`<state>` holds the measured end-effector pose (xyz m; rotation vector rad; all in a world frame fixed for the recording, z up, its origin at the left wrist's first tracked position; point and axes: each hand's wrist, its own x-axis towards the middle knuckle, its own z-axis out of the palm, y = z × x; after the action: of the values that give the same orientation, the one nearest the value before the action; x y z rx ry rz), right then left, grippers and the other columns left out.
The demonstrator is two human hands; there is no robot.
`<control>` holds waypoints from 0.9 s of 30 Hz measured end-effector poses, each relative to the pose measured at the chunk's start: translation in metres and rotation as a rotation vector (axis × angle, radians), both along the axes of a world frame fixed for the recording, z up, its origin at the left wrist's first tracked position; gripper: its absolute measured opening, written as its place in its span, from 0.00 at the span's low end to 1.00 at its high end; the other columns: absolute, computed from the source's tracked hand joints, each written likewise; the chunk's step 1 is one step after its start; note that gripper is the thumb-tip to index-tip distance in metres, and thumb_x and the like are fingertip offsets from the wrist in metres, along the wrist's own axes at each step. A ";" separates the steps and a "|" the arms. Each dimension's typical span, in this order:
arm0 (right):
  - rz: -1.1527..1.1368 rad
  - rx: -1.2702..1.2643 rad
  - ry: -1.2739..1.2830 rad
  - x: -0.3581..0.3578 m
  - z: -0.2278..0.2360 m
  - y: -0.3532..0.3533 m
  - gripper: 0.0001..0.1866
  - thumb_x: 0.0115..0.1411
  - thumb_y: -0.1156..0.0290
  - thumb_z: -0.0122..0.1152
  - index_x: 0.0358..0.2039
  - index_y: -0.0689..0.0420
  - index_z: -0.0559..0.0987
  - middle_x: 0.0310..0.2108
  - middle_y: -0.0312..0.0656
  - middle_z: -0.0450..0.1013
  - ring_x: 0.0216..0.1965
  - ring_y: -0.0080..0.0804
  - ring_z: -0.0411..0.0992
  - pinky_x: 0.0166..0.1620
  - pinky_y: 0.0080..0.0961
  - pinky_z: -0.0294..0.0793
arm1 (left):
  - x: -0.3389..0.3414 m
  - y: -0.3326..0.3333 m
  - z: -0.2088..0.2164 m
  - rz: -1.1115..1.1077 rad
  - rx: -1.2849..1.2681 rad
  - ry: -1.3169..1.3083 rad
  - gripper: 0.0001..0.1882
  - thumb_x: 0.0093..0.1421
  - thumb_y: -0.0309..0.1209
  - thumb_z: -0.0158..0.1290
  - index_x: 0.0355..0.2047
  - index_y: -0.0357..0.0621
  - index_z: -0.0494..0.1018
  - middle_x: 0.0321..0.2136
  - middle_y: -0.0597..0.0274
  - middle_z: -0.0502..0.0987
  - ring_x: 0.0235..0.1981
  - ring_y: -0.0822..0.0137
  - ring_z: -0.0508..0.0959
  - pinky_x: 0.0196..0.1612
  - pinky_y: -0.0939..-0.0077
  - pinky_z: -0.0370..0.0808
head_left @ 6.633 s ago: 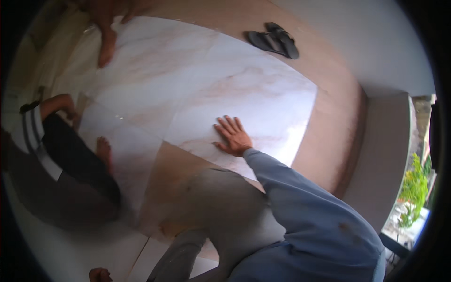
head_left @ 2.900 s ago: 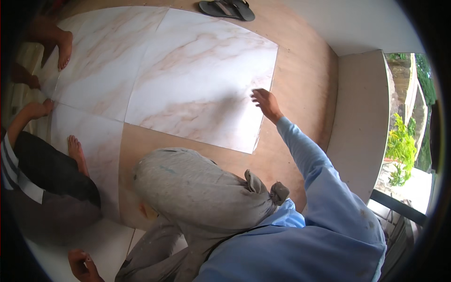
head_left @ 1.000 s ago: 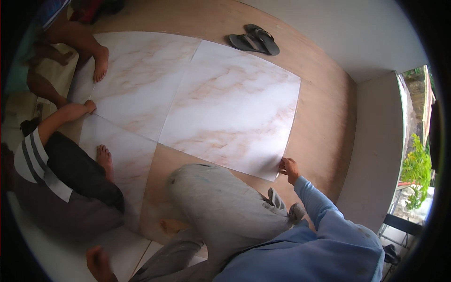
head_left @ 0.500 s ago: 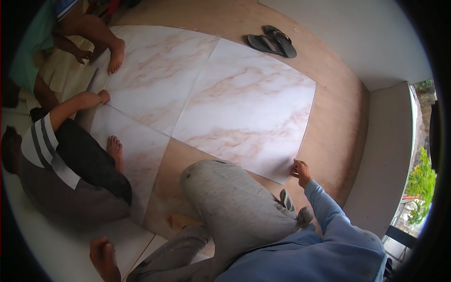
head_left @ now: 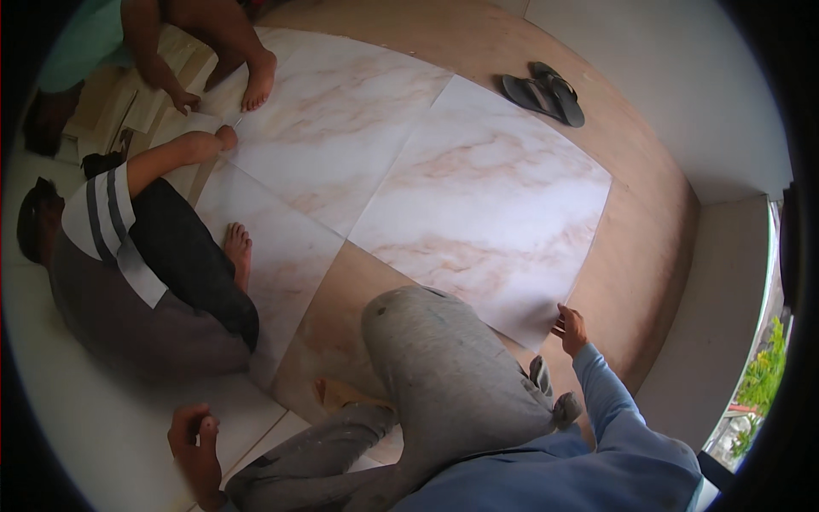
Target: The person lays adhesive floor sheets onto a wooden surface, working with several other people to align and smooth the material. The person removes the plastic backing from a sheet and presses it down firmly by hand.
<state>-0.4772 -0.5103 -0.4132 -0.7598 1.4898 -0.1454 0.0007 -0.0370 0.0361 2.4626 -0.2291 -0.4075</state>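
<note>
Floor tile [head_left: 503, 196], marble-patterned in white and pinkish brown, lies on the brown floor [head_left: 640, 230] at center right. Its left edge runs along a second tile [head_left: 350, 115] of like pattern; a third tile [head_left: 277, 252] meets both at a common corner.

Right hand [head_left: 570, 329]: positioned at the near right corner of the floor tile, fingers bent toward the edge. Fingertips are at the edge; whether they grasp it or merely touch it cannot be determined from this view. Left hand [head_left: 196, 444]: raised at lower left, well apart from the tiles, fingers loosely curled, visible gap between the digits, nothing seen held.

Gray trousers [head_left: 452, 367] on the bent leg overlap the near edge of the floor tile in this view. A co-worker in a dark shirt [head_left: 136, 316] crouches at left, one hand [head_left: 225, 138] at the left end of the joint between the second and third tiles. Another person's bare foot [head_left: 258, 81] stands at the second tile's left edge. Black sandals [head_left: 546, 96] lie on the brown floor beyond the floor tile, near the white wall [head_left: 674, 85].
</note>
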 end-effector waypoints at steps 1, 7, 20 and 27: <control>-0.027 -0.007 -0.016 0.000 -0.003 0.000 0.27 0.66 0.51 0.64 0.55 0.59 0.74 0.49 0.41 0.74 0.50 0.35 0.74 0.53 0.42 0.74 | 0.000 0.000 0.000 -0.001 0.010 0.001 0.09 0.67 0.28 0.57 0.45 0.37 0.76 0.34 0.61 0.77 0.35 0.71 0.77 0.43 0.75 0.74; 0.031 -0.155 -0.046 0.022 -0.003 0.016 0.28 0.64 0.52 0.65 0.53 0.61 0.70 0.42 0.44 0.72 0.42 0.35 0.73 0.45 0.37 0.77 | -0.006 -0.002 0.003 0.023 0.017 0.018 0.10 0.66 0.29 0.57 0.45 0.37 0.76 0.34 0.61 0.77 0.36 0.71 0.78 0.43 0.75 0.75; 0.101 -0.134 -0.002 -0.001 -0.061 0.003 0.23 0.65 0.49 0.60 0.44 0.58 0.72 0.41 0.41 0.67 0.38 0.32 0.69 0.36 0.34 0.75 | -0.034 0.018 0.004 0.102 0.047 0.021 0.10 0.66 0.28 0.58 0.44 0.36 0.76 0.34 0.61 0.76 0.35 0.71 0.78 0.44 0.75 0.75; 0.533 -0.439 -0.094 -0.026 -0.079 -0.007 0.21 0.63 0.53 0.60 0.44 0.58 0.71 0.38 0.41 0.68 0.34 0.31 0.68 0.35 0.33 0.74 | -0.041 0.021 0.002 0.087 0.018 -0.031 0.09 0.64 0.26 0.58 0.43 0.37 0.76 0.34 0.62 0.76 0.34 0.72 0.77 0.41 0.76 0.74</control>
<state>-0.5035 -0.5176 -0.4920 -1.4585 1.1305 -0.1005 -0.0408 -0.0158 0.0380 2.4877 -0.1313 -0.3358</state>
